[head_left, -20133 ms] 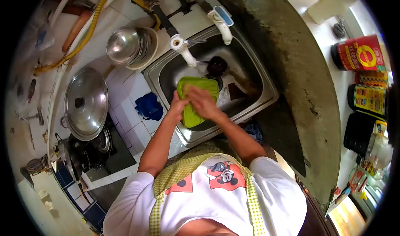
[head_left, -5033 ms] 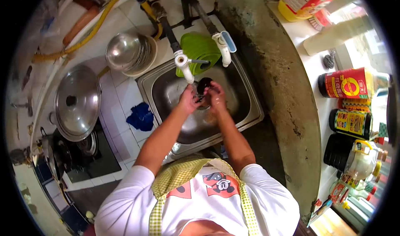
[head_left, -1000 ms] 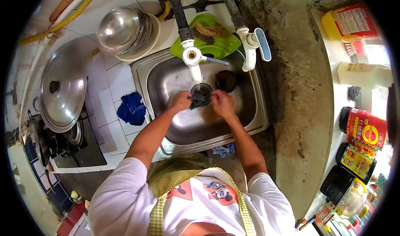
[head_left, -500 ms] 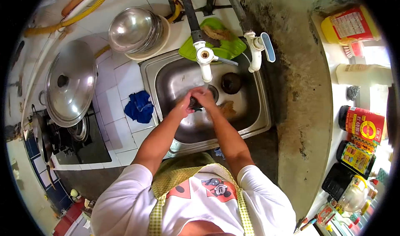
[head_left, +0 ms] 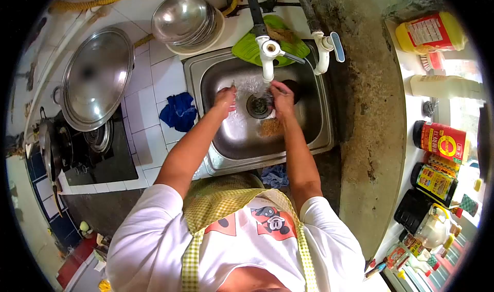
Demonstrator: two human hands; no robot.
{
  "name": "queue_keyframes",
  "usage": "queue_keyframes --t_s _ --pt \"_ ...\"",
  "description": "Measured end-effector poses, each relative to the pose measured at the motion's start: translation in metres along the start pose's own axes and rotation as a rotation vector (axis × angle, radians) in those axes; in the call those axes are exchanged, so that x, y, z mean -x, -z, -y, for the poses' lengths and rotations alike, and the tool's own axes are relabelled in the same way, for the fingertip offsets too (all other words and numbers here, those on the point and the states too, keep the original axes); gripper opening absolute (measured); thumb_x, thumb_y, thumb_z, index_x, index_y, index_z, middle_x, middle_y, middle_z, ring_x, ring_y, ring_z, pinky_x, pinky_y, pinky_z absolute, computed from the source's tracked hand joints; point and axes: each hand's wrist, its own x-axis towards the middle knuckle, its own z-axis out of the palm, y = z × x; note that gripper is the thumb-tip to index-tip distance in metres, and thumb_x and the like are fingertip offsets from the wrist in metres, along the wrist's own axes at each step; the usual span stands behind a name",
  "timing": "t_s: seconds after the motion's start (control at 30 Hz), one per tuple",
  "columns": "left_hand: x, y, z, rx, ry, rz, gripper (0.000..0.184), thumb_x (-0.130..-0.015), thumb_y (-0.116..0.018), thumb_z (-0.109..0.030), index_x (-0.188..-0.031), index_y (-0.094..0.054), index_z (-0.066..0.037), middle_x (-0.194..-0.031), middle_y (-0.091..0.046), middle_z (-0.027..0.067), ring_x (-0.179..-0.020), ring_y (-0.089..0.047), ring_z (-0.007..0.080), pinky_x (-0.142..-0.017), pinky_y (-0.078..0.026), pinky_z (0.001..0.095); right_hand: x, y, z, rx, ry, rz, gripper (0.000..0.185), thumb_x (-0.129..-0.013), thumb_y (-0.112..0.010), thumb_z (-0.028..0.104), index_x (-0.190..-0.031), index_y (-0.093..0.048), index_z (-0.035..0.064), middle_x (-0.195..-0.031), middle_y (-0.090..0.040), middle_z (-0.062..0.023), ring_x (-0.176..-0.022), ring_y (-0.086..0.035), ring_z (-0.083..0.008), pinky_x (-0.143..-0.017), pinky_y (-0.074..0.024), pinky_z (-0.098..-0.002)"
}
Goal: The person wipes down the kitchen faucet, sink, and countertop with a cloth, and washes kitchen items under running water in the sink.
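Note:
Both hands are over the steel sink (head_left: 242,158). My left hand (head_left: 225,100), at the left of the drain (head_left: 258,105), has its fingers drawn together; what it holds, if anything, is too small to make out. On the drain's right, my right hand (head_left: 282,99) is closed round a dark mesh-like item (head_left: 268,99) under the left tap (head_left: 268,60), where water runs. A dark round object (head_left: 293,88) sits behind my right hand, partly hidden. Brown residue (head_left: 271,127) lies on the sink floor. The green basket (head_left: 247,50) rests at the sink's back edge.
Left of the sink are a blue cloth (head_left: 178,112), stacked steel bowls (head_left: 180,18), a lidded pan (head_left: 98,78) and a stove (head_left: 103,163). A second tap (head_left: 323,55) stands at the back right. Bottles and a red-labelled jar (head_left: 443,142) line the right ledge.
My hands, together half a second ago, are now apart on either side of the drain. The dark item has gone from between both hands to my right hand. The view has shifted slightly.

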Motion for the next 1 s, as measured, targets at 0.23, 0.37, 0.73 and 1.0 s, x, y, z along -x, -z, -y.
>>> queue_keyframes --t_s 0.23,0.37,0.73,1.0 --pt "0.01 0.014 0.014 0.119 0.12 0.097 0.035 -0.082 -0.046 -0.042 -0.095 -0.052 -0.01 -0.09 -0.055 0.0054 -0.071 -0.053 0.0195 -0.063 -0.044 0.0359 0.027 0.011 0.037 0.061 0.21 -0.237 0.034 -0.083 -0.053 0.028 -0.059 -0.047 0.0048 -0.054 -0.041 0.0021 -0.051 -0.032 -0.0101 -0.048 -0.0251 -0.0276" --pt "0.016 0.011 0.017 0.152 0.104 0.138 0.032 -0.082 -0.047 -0.04 -0.093 -0.053 -0.01 -0.084 -0.055 0.0049 -0.067 -0.053 0.0181 -0.06 -0.045 0.0344 0.028 0.007 0.046 -0.183 0.278 -0.271 0.038 -0.083 -0.052 0.029 -0.054 -0.039 0.0087 -0.051 -0.034 0.0022 -0.048 -0.029 -0.0097 -0.046 -0.0225 -0.0279" --pt "-0.008 0.011 0.038 -0.228 0.018 0.043 0.025 -0.075 -0.053 -0.027 -0.088 -0.059 -0.006 -0.081 -0.059 0.0087 -0.069 -0.057 0.0193 -0.061 -0.046 0.0342 0.012 0.032 -0.008 1.28 0.476 0.257 0.035 -0.073 -0.059 0.033 -0.073 -0.059 -0.0014 -0.079 -0.06 -0.0196 -0.074 -0.058 -0.0324 -0.067 -0.0439 -0.0423" --pt "-0.045 0.004 0.03 -1.235 -0.349 -0.011 0.062 -0.072 -0.046 -0.014 -0.13 -0.024 -0.006 -0.135 -0.023 0.0098 -0.123 -0.025 0.0308 -0.098 -0.027 0.0437 -0.062 -0.042 0.138 0.894 1.034 0.128 0.047 -0.058 -0.073 0.024 -0.097 -0.052 0.0079 -0.105 -0.049 -0.0155 -0.102 -0.042 -0.0347 -0.083 -0.0359 -0.0405"
